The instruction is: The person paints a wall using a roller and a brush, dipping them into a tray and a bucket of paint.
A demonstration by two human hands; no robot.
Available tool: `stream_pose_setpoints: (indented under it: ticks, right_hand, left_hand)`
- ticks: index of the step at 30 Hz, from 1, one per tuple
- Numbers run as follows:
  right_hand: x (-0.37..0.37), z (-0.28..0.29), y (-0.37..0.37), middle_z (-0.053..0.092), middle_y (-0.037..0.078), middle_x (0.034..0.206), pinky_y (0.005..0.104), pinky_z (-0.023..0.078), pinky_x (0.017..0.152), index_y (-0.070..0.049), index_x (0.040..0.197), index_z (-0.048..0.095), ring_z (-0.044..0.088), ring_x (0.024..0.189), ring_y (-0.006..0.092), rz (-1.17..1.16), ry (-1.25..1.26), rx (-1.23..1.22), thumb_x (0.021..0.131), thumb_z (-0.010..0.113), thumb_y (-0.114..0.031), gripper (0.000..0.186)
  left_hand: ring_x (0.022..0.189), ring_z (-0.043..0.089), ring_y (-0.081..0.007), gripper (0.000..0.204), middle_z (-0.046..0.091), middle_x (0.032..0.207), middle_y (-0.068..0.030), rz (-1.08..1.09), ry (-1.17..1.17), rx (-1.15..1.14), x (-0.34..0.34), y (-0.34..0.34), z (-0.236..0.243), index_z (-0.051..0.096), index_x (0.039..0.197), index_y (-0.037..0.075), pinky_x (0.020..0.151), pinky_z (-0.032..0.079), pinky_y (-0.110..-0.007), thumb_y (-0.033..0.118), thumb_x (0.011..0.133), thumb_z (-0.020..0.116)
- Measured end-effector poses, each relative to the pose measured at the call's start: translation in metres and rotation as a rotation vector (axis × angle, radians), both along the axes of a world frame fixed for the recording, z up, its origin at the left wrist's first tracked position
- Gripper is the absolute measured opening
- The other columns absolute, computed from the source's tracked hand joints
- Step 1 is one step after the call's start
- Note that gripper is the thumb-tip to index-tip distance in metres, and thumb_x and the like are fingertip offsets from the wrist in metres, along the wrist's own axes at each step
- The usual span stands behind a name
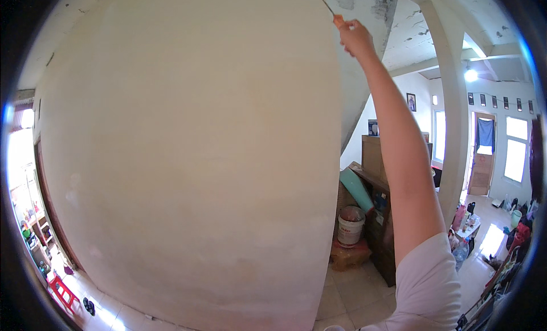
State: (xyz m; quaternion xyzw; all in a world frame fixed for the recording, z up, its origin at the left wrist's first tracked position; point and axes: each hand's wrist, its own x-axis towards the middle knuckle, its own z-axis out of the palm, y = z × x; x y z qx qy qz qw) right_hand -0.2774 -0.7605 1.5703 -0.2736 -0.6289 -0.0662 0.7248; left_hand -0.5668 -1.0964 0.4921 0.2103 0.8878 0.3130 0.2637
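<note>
High at the right end of a large plain wall [199,148], my right hand [356,38] is raised on an outstretched arm. Its fingers are closed around the orange handle of a thin-bladed tool [338,19]. The narrow metal blade points up and to the left, toward the top edge of the picture; its exact kind does not show. Behind the hand, a sloping surface [364,0] has grey patches of flaked paint. Whether the blade touches the wall or the slope, I cannot tell. My left hand is out of view.
Beyond the wall's right edge stand a wooden cabinet [373,154], a leaning green panel-like object [356,188] and a white bucket [350,227]. A pillar [450,103] rises further right, with clutter on the floor behind it. At the lower left is a red stool [62,292].
</note>
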Motion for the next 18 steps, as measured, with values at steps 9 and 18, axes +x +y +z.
stream_pose_setpoints:
  ticks: [9, 18]
  right_hand:
    - [0.024, -0.173, 0.025, 0.060, 0.007, 0.063, 0.0292, 0.046, 0.049, -0.010, 0.123, 0.055, 0.059, 0.051, 0.0149, -0.149, -0.028, 0.050, 0.091, 0.053, -0.051, 0.053]
    - [0.025, -0.332, -0.053, 0.067, 0.020, 0.087, 0.0391, 0.052, 0.069, -0.005, 0.122, 0.053, 0.068, 0.079, 0.0324, 0.005, -0.022, -0.183, 0.097, 0.051, -0.032, 0.037]
  left_hand:
    - [0.083, 0.062, -0.0216, 0.039, 0.065, 0.091, -0.0075, 0.060, -0.134, 0.125, -0.001, -0.006, 0.014, 0.057, 0.106, 0.008, 0.060, 0.050, -0.039, 0.039, 0.084, 0.064]
    - [0.084, 0.061, -0.0214, 0.040, 0.065, 0.092, -0.0078, 0.115, -0.214, 0.191, -0.003, -0.019, 0.017, 0.056, 0.108, 0.007, 0.060, 0.050, -0.039, 0.039, 0.085, 0.063]
